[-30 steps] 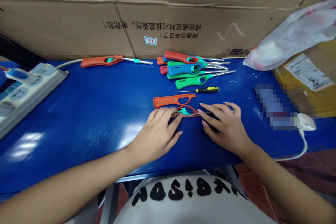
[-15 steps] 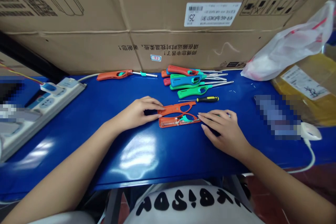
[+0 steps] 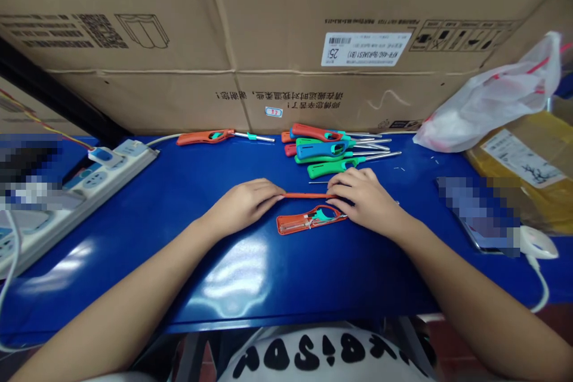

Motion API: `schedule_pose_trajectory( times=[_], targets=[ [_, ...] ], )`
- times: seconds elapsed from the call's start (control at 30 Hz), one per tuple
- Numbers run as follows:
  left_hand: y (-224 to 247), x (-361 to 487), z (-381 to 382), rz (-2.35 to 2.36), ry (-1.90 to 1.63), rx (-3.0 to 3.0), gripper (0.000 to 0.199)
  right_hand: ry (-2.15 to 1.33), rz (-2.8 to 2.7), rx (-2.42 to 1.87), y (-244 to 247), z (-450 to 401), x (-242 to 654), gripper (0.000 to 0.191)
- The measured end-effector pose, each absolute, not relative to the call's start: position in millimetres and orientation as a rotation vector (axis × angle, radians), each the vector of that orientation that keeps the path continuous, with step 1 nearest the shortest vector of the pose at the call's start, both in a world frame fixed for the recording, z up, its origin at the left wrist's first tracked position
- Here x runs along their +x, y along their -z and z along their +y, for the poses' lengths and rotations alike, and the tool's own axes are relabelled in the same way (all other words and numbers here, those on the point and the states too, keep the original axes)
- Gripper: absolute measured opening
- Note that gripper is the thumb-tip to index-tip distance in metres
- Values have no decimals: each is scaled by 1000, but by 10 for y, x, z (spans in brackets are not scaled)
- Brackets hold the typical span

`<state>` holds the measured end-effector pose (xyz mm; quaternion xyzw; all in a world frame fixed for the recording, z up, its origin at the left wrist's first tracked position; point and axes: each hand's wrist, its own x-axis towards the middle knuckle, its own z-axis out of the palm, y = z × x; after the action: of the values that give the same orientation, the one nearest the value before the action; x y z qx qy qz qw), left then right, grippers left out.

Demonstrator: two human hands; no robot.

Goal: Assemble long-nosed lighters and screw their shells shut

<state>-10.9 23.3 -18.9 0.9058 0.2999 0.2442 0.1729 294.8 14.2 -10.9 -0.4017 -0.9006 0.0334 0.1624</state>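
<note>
An orange lighter shell half [image 3: 307, 195] is held edge-on between my two hands. My left hand [image 3: 246, 206] pinches its left end, fingers closed. At the right end, my right hand [image 3: 364, 200] grips it with thumb and fingers. Just below lies the other orange shell half [image 3: 290, 225], open side up, with a teal trigger [image 3: 324, 213] and small inner parts in it. Its right end and metal tube are partly hidden by my right hand. Behind that hand, only the thin shaft of a screwdriver [image 3: 317, 182] shows.
Several red, blue and green gas lighters [image 3: 331, 149] are piled at the back. One orange lighter [image 3: 206, 137] lies to their left. A power strip [image 3: 94, 182] is on the left; a phone [image 3: 474, 215], plastic bag [image 3: 492, 101] and yellow-wrapped parcel [image 3: 528, 161] are on the right.
The upper shell half has been lifted and turned from lying flat to edge-on. My right hand has moved from the lower half to the upper one's right end, covering the screwdriver handle.
</note>
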Motion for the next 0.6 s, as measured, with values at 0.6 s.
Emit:
schedule_pose_trajectory(
  times=[0.6],
  targets=[
    [29,84,-114,821,-692,2583,31,-547,-2052,-1183,168,-37,2857,15]
  ],
)
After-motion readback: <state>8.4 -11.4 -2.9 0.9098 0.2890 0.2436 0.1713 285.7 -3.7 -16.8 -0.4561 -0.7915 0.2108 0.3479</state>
